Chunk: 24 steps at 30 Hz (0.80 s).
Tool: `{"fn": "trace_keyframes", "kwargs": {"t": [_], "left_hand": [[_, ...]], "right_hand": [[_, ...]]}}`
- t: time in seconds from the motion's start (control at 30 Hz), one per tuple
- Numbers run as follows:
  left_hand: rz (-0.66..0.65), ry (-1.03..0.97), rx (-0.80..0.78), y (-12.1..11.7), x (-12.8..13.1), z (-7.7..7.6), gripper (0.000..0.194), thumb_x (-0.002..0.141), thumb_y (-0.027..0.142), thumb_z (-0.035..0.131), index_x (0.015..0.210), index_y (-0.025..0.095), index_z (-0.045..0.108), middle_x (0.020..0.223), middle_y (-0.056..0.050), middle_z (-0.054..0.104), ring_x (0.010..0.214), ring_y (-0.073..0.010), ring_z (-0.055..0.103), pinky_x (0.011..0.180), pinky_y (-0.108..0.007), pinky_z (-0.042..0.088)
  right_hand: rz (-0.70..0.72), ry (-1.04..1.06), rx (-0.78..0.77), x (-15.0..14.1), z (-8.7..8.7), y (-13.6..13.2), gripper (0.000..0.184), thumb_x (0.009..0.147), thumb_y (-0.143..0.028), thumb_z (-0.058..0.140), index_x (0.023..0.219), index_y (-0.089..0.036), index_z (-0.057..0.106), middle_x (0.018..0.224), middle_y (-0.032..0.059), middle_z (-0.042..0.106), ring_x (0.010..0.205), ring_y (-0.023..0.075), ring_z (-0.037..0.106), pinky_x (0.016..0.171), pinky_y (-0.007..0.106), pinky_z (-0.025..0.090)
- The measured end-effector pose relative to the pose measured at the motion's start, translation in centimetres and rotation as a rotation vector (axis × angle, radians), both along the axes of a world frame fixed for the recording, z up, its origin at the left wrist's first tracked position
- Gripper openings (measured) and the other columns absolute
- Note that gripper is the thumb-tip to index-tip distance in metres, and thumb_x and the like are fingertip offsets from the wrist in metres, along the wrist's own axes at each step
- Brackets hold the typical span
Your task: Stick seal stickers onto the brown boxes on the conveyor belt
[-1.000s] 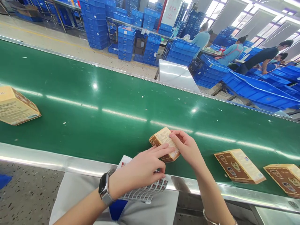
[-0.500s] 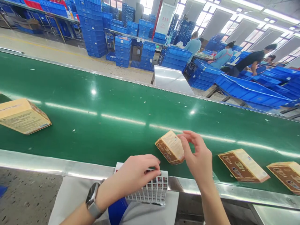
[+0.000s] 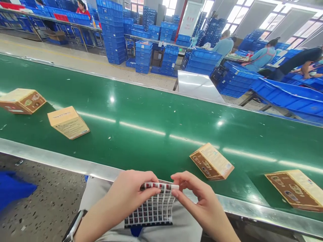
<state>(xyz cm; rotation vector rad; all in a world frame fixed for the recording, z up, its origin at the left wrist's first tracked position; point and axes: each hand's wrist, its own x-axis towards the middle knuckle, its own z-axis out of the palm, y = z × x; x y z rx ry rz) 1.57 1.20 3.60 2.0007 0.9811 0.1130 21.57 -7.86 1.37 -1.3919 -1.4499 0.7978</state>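
Observation:
My left hand (image 3: 126,198) grips a sheet of small stickers (image 3: 152,210) by its upper left edge, over my lap. My right hand (image 3: 199,201) pinches the sheet's upper right corner with thumb and fingers. A tan and brown box (image 3: 211,161) lies on the green conveyor belt (image 3: 151,114) just beyond my right hand, untouched. Another box of the same kind (image 3: 295,190) lies further right on the belt. Two more boxes, one (image 3: 68,122) and the other (image 3: 22,100), lie on the belt at the left.
The belt's steel rim (image 3: 75,161) runs in front of me. Beyond the belt stand stacks of blue crates (image 3: 142,55), a steel table (image 3: 198,86) and several people at work at the far right. Speckled floor lies at the lower left.
My right hand let go of the box and came down to the sticker sheet. The box rode right on the belt. The view swung left, bringing a second box in at the left.

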Motion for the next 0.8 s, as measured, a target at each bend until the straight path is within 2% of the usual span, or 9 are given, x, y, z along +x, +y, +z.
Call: {"fn": "trace_keyframes", "kwargs": {"t": [0.17,0.27,0.37,0.47,0.53,0.7,0.8], "left_hand": [[-0.005,0.029,0.094,-0.7,0.1,0.3,0.003,0.087,0.021,0.071,0.085,0.022,0.072,0.076,0.006,0.073,0.068,-0.0127,0.063,0.06,-0.021,0.034],[0.008,-0.005,0.099,-1.0,0.3,0.3,0.002,0.087,0.022,0.073,0.088,0.023,0.073,0.077,0.007,0.074,0.068,-0.0127,0.064,0.06,-0.021,0.035],[-0.005,-0.034,0.141,-1.2,0.2,0.0,0.009,0.092,0.02,0.068,0.086,0.023,0.073,0.075,0.006,0.074,0.067,-0.012,0.064,0.061,-0.02,0.036],[-0.015,-0.061,0.189,-1.3,0.0,-0.4,0.013,0.093,0.019,0.066,0.083,0.022,0.073,0.074,0.005,0.074,0.064,-0.0116,0.062,0.06,-0.021,0.035],[-0.004,-0.06,0.2,-1.4,-0.1,-0.6,0.013,0.093,0.02,0.065,0.083,0.023,0.073,0.074,0.005,0.074,0.063,-0.0118,0.061,0.059,-0.022,0.034],[0.074,-0.046,0.103,-1.5,0.1,-0.6,0.015,0.093,0.024,0.062,0.084,0.024,0.075,0.072,0.005,0.073,0.062,-0.0123,0.06,0.059,-0.022,0.033],[0.136,-0.074,0.008,-1.4,0.2,-0.6,0.019,0.092,0.028,0.061,0.081,0.024,0.076,0.068,0.005,0.071,0.061,-0.012,0.058,0.057,-0.022,0.033]], "right_hand": [[0.106,-0.22,0.087,0.0,0.6,0.0,0.013,0.1,-0.023,0.061,0.087,-0.025,0.064,0.077,-0.0024,0.065,0.067,0.0138,0.062,0.061,0.019,0.052],[0.096,-0.287,0.162,-0.1,0.6,-0.1,0.015,0.104,-0.024,0.055,0.09,-0.025,0.06,0.079,-0.0024,0.064,0.067,0.0123,0.063,0.062,0.018,0.052],[0.089,-0.359,0.243,-0.4,0.4,-0.1,0.017,0.108,-0.028,0.049,0.095,-0.024,0.059,0.081,-0.001,0.065,0.069,0.0118,0.065,0.064,0.017,0.052],[0.091,-0.469,0.333,-0.6,0.0,-0.1,0.015,0.109,-0.026,0.046,0.107,-0.021,0.061,0.086,0.0025,0.067,0.073,0.0143,0.067,0.067,0.021,0.054],[0.082,-0.554,0.398,-0.6,-0.4,-0.1,0.017,0.108,-0.021,0.045,0.109,-0.019,0.062,0.086,0.0048,0.068,0.072,0.0169,0.066,0.067,0.026,0.054],[0.063,-0.757,0.629,-0.2,-1.3,-0.2,0.022,0.101,-0.004,0.05,0.11,-0.015,0.067,0.095,0.0107,0.073,0.083,0.0231,0.07,0.076,0.037,0.055],[0.083,-0.726,0.678,0.1,-1.6,-0.1,0.025,0.097,0.0,0.054,0.11,-0.015,0.068,0.096,0.0108,0.074,0.087,0.0234,0.071,0.077,0.036,0.057]]}}
